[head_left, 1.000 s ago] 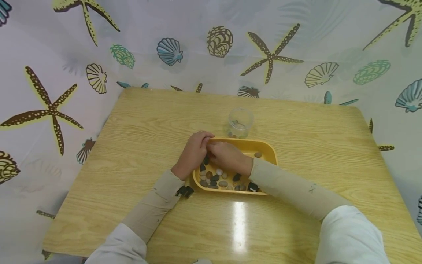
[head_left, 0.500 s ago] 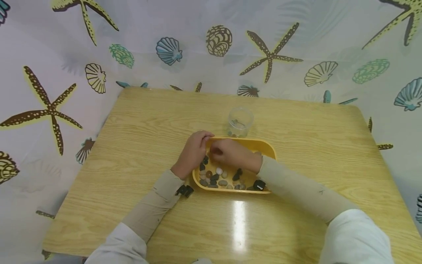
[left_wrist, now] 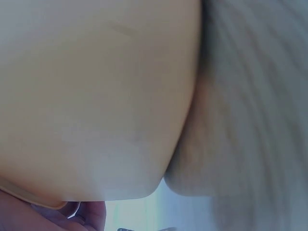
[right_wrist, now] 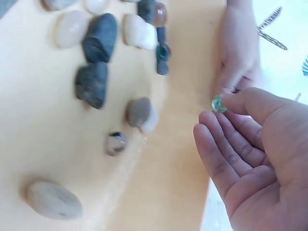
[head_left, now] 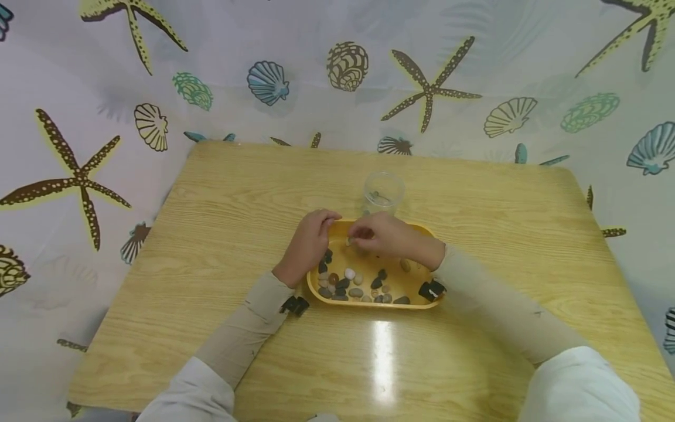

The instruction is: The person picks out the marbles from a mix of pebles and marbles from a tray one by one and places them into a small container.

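In the head view, my right hand (head_left: 390,235) is over the far part of the yellow tray (head_left: 364,305). The right wrist view shows its thumb and fingertips pinching a small green glass marble (right_wrist: 218,103) above the tray. My left hand (head_left: 307,246) grips the tray's rim at the far left corner. Several pebbles (head_left: 355,292), grey, black, white and brown, lie along the left and near sides inside the tray. The tray's outer wall (left_wrist: 96,120) fills much of the left wrist view, with fingers (left_wrist: 19,214) low at its edge.
A clear plastic cup (head_left: 384,183) with a few small things in it stands just behind the tray, near my right hand. Both rest on a wooden table (head_left: 237,217). A curtain printed with shells and starfish (head_left: 295,35) hangs around the table's back and sides.
My right hand has risen from the tray's far left corner and shifted right, with the green marble now visible between its fingertips. My left hand has stayed on the rim.
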Demonstrator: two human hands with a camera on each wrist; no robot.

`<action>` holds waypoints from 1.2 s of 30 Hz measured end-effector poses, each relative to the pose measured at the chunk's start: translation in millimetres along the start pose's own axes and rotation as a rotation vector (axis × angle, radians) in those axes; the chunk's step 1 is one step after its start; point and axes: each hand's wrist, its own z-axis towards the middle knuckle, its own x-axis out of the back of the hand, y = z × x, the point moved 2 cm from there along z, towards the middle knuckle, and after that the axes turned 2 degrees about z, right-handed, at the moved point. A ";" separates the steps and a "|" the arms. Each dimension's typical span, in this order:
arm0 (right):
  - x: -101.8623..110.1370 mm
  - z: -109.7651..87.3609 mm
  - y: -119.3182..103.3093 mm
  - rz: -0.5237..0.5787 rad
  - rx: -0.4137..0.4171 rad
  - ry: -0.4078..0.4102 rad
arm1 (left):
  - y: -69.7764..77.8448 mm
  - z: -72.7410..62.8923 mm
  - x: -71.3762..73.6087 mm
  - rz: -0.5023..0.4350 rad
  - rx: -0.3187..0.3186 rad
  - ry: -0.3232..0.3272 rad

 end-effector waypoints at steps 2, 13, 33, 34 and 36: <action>6.2 -2.1 -0.1 0.033 -0.009 0.012 | -0.1 0.2 0.2 0.001 -0.001 -0.003; 33.2 -15.8 -3.0 0.146 0.053 0.136 | -0.3 -1.0 -0.6 -0.035 0.016 -0.013; 77.7 -32.9 10.2 0.076 -0.051 0.345 | 1.1 -1.2 0.4 -0.012 0.022 -0.002; 78.9 -33.3 11.8 0.063 -0.066 0.362 | 0.9 -1.2 0.3 -0.014 0.021 -0.004; 80.9 -33.7 15.4 0.035 -0.096 0.392 | 0.4 -1.2 0.1 -0.017 0.024 -0.006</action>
